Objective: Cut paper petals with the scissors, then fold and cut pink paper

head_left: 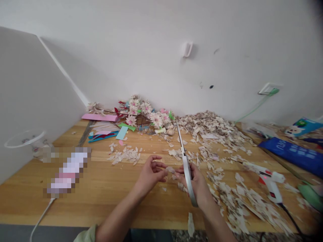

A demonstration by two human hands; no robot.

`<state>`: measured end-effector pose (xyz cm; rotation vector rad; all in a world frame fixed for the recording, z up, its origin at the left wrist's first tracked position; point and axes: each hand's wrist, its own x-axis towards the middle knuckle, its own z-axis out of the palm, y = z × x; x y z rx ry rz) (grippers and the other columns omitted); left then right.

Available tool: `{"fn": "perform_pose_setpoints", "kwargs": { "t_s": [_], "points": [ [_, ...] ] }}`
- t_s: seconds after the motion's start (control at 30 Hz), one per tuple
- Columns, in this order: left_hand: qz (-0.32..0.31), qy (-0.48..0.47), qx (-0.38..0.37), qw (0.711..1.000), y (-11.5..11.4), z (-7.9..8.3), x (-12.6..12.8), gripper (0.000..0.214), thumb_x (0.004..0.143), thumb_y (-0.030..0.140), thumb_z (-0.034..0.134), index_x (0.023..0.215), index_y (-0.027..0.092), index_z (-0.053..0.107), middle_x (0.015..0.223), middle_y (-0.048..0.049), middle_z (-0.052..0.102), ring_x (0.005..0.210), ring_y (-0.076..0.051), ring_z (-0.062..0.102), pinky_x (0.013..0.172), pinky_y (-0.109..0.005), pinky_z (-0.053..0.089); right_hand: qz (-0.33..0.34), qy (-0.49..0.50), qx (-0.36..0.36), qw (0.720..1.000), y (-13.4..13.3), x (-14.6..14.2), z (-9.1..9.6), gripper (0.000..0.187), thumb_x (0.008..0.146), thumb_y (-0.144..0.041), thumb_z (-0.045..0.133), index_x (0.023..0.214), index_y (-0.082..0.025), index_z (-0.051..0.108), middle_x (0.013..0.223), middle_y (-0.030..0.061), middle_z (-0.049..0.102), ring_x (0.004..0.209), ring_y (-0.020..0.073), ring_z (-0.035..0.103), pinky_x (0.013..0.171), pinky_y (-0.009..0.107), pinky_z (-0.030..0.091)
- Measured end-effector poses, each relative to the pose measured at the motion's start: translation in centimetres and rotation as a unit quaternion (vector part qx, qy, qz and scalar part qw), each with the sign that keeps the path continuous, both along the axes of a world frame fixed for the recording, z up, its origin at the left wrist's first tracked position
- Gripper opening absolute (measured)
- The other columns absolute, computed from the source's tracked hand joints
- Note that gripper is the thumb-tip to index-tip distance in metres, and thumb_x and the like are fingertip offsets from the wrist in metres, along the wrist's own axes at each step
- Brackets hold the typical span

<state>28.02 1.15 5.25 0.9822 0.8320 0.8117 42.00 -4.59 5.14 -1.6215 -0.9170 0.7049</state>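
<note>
Pale petal (170,169): it sits low in the middle of the view, above the counter (101,201) and between the two hands; take it as the centre of the clock. The right hand (198,185), at four o'clock, is nearly closed, its thumb and finger meeting at the petal's edge, and the scissors (187,174) are held in the same grip, blades pointing toward twelve. The left hand (151,173), at nine, is half open with fingers loosely curled and gaps between them; its tips come right up to the petal, but they blur together there, so I cannot tell whether they pinch it.

Close by, a small heap of petals (124,156) lies between nine and ten, and a single loose petal (191,224) is at five, by the counter's near edge. Farther out, the flower branch (155,120) rests at eleven against the wall, with coloured paper (122,133) at ten. A large pile of petals (209,122) spreads between one and two. The glue gun (274,188) lies at three, just nearer than the blue packet (294,156).
</note>
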Motion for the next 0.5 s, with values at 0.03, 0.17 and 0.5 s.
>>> {"fn": "perform_pose_setpoints", "kwargs": {
  "t_s": [0.03, 0.17, 0.5],
  "points": [
    [0.007, -0.004, -0.004, 1.000, -0.1, -0.1, 0.0, 0.057, 0.049, 0.030, 0.080, 0.093, 0.018, 0.045, 0.074, 0.0008, 0.061, 0.061, -0.012, 0.059, 0.052, -0.026, 0.051, 0.000, 0.008, -0.003, 1.000, 0.0, -0.1, 0.2, 0.028, 0.050, -0.035, 0.067, 0.071, -0.025, 0.050, 0.062, -0.0003, 0.069, 0.054, 0.0232, 0.066, 0.050, 0.034, 0.053],
    [0.028, -0.016, -0.002, 0.999, -0.5, 0.0, 0.0, 0.050, 0.052, 0.032, 0.079, 0.086, 0.019, 0.044, 0.068, 0.0022, 0.061, 0.059, -0.012, 0.059, 0.051, -0.025, 0.050, 0.017, 0.046, -0.015, 0.999, -0.1, -0.5, 0.5, 0.028, 0.052, -0.036, 0.067, 0.071, -0.025, 0.049, 0.067, 0.0009, 0.071, 0.050, 0.0220, 0.065, 0.040, 0.031, 0.049],
    [0.107, -0.060, 0.012, 0.992, -0.3, 1.8, -0.9, 0.050, 0.051, 0.029, 0.082, 0.083, 0.018, 0.044, 0.067, 0.0016, 0.063, 0.066, -0.014, 0.062, 0.061, -0.028, 0.052, 0.062, 0.031, -0.006, 0.998, -2.1, 0.4, -0.9, 0.035, 0.064, -0.052, 0.066, 0.078, -0.022, 0.052, 0.063, -0.0008, 0.065, 0.051, 0.0160, 0.057, 0.045, 0.025, 0.043]
  ]
}}
